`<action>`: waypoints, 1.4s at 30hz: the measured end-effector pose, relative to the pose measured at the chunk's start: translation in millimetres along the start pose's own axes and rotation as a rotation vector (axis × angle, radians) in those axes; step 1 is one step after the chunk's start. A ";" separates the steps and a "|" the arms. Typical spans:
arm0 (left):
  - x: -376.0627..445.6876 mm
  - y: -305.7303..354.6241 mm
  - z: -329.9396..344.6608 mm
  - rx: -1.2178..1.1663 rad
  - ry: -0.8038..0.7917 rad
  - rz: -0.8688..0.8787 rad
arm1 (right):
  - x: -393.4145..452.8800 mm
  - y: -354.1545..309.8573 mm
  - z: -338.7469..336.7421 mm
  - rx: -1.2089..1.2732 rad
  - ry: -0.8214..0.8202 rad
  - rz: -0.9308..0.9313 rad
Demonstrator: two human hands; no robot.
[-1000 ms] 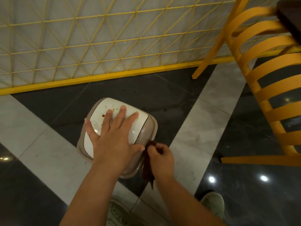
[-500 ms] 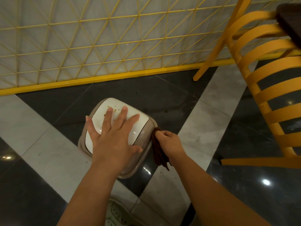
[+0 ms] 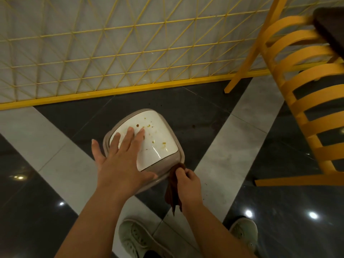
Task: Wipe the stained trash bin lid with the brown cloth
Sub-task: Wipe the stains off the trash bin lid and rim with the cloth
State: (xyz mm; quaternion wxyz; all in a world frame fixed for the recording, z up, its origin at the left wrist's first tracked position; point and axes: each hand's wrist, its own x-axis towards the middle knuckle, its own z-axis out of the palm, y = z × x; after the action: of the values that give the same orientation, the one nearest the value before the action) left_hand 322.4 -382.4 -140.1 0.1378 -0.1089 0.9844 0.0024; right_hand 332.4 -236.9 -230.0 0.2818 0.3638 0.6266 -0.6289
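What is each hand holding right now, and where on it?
The right hand pinches the brown cloth near its upper end, against the trash bin lid rim. The left hand holds nothing; it rests flat on the lid.

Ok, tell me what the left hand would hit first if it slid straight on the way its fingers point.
Probably the brown stains on the white bin lid. The left hand lies flat on it, fingers pointing up and right toward them.
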 end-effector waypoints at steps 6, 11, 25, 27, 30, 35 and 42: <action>4.7 7.8 3.7 -0.088 0.031 -0.052 | 2.1 -6.8 -6.9 0.009 0.042 -0.073; 8.0 15.9 3.5 -0.095 0.041 -0.075 | 18.1 -29.9 -9.8 0.059 0.137 -0.119; 8.6 19.0 2.3 -0.130 0.035 -0.100 | 26.5 -28.8 -23.1 -0.112 0.112 -0.170; 8.9 19.1 3.0 -0.134 0.031 -0.100 | 30.6 -35.9 -23.3 -0.123 0.127 -0.201; 8.4 19.4 3.5 -0.137 0.024 -0.100 | 42.9 -59.9 -19.7 -0.143 0.153 -0.224; 9.8 19.6 2.3 -0.125 0.030 -0.109 | 44.3 -59.3 -10.1 -0.106 0.186 -0.204; 11.9 20.8 1.8 -0.108 0.048 -0.123 | 13.7 -1.4 0.0 -0.019 0.150 -0.113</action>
State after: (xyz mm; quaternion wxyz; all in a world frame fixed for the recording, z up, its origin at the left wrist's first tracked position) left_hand 307.3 -364.5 -145.6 0.1082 -0.1766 0.9773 0.0445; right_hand 323.4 -235.4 -240.4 0.2014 0.3713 0.6714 -0.6090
